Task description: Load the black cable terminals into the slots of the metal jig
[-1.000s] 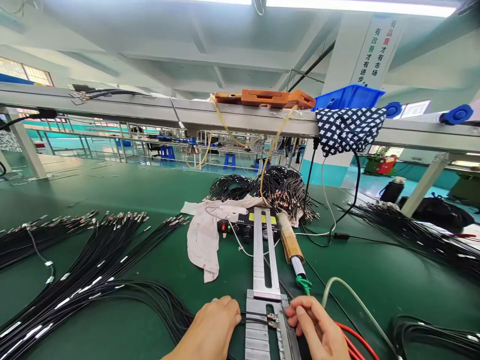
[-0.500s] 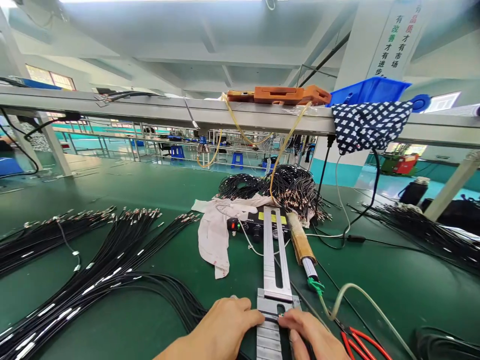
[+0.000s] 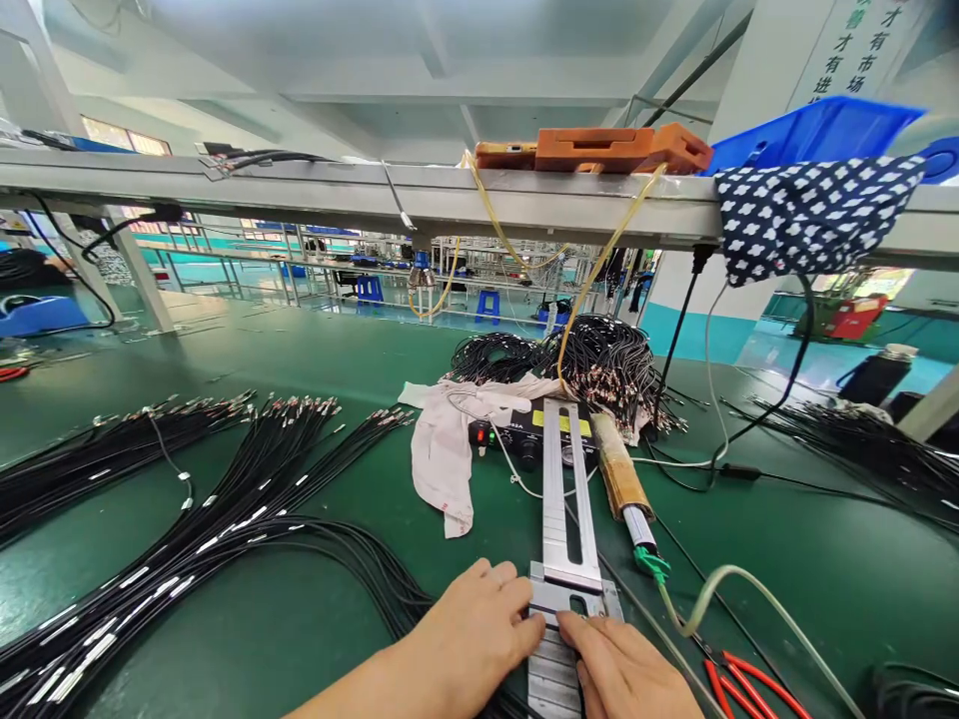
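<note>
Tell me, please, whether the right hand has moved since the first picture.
Yes: judged against the jig, the right hand has moved left, from the jig's right edge to over its middle.

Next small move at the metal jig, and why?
Probably ease the right hand back slightly for a look: its fingers cover part of the slot of the metal jig, hiding what lies beneath. The left hand, over the jig's left edge, could steady it.

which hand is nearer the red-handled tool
The right hand, beside the red-handled tool; the left hand is farther off, over the left edge of the metal fixture.
</note>
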{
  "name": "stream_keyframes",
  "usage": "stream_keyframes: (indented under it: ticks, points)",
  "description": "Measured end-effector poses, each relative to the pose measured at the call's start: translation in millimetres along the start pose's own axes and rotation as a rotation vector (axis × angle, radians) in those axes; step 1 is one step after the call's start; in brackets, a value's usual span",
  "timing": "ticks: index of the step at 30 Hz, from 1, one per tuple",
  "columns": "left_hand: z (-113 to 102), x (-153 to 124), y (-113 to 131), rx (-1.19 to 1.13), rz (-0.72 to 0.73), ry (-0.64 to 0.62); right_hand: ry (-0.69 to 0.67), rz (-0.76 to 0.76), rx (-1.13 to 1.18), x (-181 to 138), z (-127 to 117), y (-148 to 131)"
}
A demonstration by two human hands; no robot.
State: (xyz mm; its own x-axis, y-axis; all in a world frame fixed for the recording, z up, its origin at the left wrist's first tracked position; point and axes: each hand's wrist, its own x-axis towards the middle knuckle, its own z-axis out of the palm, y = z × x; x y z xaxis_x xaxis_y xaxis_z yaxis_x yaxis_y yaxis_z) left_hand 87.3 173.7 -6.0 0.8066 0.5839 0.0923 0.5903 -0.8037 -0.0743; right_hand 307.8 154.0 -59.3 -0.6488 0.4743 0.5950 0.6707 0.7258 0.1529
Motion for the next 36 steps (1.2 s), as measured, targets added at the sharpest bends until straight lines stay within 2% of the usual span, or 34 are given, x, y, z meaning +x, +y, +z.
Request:
stream_keyframes:
  ticks: [3, 5, 8, 11, 14, 16, 19, 22, 24, 26, 28, 32, 36]
  points:
    - [7, -4, 7, 0.071, 0.010, 0.088, -0.006, 0.016, 0.043, -3, 1, -3]
    - [6, -7, 8, 0.052, -0.001, 0.107, -0.026, 0.169, 0.242, -6, -1, -5]
    - [0, -11, 7, -0.068, -0.013, 0.123, -0.004, 0.495, 0.633, -8, -8, -5]
    - [-3, -14, 7, -0.327, -0.109, 0.071, 0.096, 0.789, 0.928, -5, -15, -4]
    - [1, -15, 9, -0.509, -0.198, -0.066, 0.229, 0.949, 1.073, -2, -19, -4]
    - [2, -13, 10, -0.539, -0.244, -0.123, 0.308, 1.004, 1.136, 0, -21, -4]
    - [-8, -12, 12, -0.620, -0.342, -0.077, 0.398, 1.080, 1.195, 1, -22, -6]
    - [-25, -13, 15, -0.730, -0.435, 0.015, 0.398, 1.100, 1.216, 3, -24, -8]
    - [-27, -14, 16, -0.740, -0.442, 0.037, 0.363, 1.098, 1.219, 3, -25, -8]
    - [-15, -13, 15, -0.660, -0.407, -0.009, 0.332, 1.102, 1.190, 2, -26, -8]
    - [6, -11, 13, -0.524, -0.365, -0.046, 0.313, 1.111, 1.140, 1, -25, -6]
    - [44, -9, 7, -0.369, -0.352, 0.086, 0.303, 1.122, 1.082, -1, -24, -4]
    - [44, -12, 1, -0.323, -0.333, 0.059, 0.294, 1.118, 1.064, -2, -22, -3]
